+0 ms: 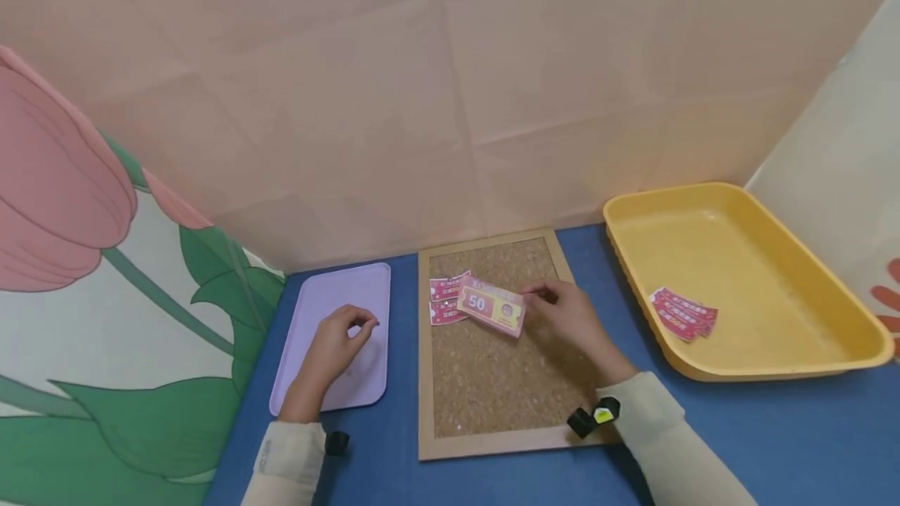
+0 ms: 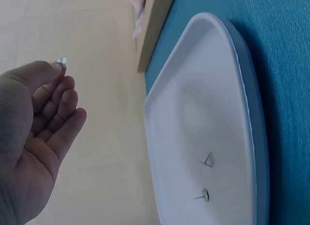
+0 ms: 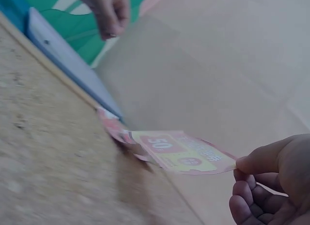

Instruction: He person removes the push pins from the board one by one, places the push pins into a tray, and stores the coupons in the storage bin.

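Note:
My left hand (image 1: pixel 342 342) is raised over the purple tray (image 1: pixel 298 334), pinching a silver thumbtack (image 2: pixel 62 62) between thumb and fingertip. Two more thumbtacks (image 2: pixel 205 195) lie in that tray in the left wrist view. With thumb and finger, my right hand (image 1: pixel 566 318) pinches the right end of a pink paper coupon (image 1: pixel 491 306) printed "50". The coupon is held above the framed cork board (image 1: pixel 506 389), tilted, its left end overlapping two pink coupons (image 1: pixel 444 312) on the board's upper left. A small pin head shows on those coupons.
A yellow tray (image 1: pixel 773 272) stands at the right, holding several pink coupons (image 1: pixel 683 313) at its left side. Blue cloth (image 1: pixel 794 443) covers the table. A beige backdrop (image 1: pixel 351 100) rises behind, and a flower-printed panel (image 1: pixel 155 318) borders the left.

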{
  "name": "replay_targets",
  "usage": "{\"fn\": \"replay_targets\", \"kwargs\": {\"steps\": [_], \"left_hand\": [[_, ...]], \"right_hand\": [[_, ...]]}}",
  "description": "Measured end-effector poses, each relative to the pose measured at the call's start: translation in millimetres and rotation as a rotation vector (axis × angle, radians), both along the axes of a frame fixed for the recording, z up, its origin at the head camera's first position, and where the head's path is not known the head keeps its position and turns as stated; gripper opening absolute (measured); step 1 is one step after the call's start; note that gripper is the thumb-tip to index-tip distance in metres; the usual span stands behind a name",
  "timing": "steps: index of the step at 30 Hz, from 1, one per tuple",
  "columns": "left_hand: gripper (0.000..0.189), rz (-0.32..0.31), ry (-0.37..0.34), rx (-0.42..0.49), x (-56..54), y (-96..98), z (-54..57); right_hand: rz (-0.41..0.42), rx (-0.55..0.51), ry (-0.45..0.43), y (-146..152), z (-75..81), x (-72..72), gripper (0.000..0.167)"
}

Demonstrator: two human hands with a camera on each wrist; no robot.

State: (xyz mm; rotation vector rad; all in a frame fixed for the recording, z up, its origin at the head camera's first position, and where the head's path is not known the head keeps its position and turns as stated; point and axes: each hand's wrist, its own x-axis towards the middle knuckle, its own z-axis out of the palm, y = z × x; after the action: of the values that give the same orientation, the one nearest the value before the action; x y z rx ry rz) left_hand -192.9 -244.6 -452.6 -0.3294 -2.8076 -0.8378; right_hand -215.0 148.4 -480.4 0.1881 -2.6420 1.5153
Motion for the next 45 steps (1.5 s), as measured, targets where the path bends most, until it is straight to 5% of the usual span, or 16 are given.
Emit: {"fn": "replay_targets", "kwargs": {"steps": [10,23,28,34,45], "left_hand": [[0.007,0.039,0.054,0.007,-0.8,-18.9,-4.2],[0.008,0.159,0.016,-0.072,-0.6,-44.9,-13.1],[0.008,0.221,-0.024,-0.133,-1.3,-50.5,-17.6],[0.010,0.278,-0.069,-0.185,-4.6,-52.7,-20.4],[0.012,0.321,-0.120,-0.219,-3.0,-54.0,-24.2]], "right_hand": [[-0.081,-0.077,0.051,39,28.7,0.1,0.026],[-0.348,-0.201,-0.021,109,48.2,8.9,0.047],[-0.509,-0.225,-0.146,139,45.3,10.9,0.054],[-0.642,-0.163,-0.166,168,36.5,10.0,0.054],[-0.720,-0.052,-0.129,193,24.6,10.3,0.051]]}}
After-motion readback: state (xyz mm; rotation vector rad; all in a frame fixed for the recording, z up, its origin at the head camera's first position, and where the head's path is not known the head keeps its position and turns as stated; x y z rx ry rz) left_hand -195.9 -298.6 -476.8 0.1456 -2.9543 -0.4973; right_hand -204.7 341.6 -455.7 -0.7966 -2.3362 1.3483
